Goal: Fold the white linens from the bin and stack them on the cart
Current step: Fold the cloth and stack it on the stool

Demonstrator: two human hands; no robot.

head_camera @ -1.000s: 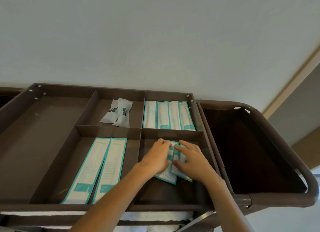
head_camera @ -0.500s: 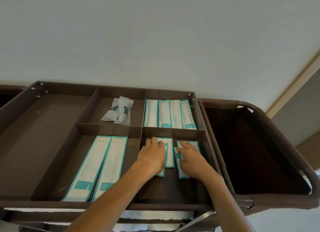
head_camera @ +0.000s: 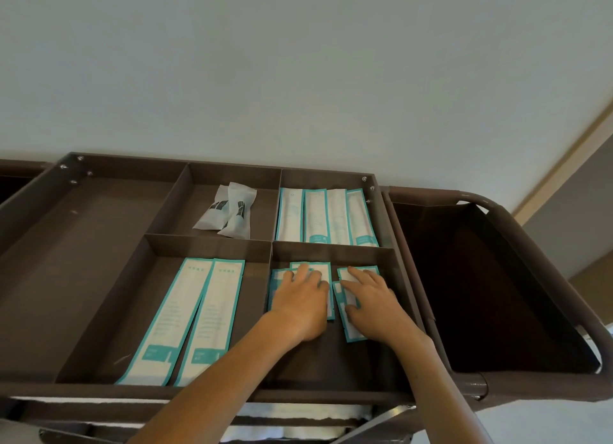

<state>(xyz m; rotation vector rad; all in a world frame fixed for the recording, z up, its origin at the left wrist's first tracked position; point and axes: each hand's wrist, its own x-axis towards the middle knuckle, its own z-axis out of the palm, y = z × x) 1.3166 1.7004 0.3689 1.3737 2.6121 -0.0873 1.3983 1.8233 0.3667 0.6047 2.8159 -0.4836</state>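
I press left hand [head_camera: 300, 306] and right hand [head_camera: 374, 306] flat, fingers straight, gripping nothing, on packets [head_camera: 351, 331] in the cart tray [head_camera: 83, 244]; white linens [head_camera: 298, 411] lie beneath it, bin [head_camera: 497, 294] nearer my right hand.

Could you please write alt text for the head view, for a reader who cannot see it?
The left hand and right hand press flat on small teal-edged packets in the near right compartment of a brown cart tray. Other compartments hold two long packets, four narrow packets and two white sachets; a dark bag hangs at the right.
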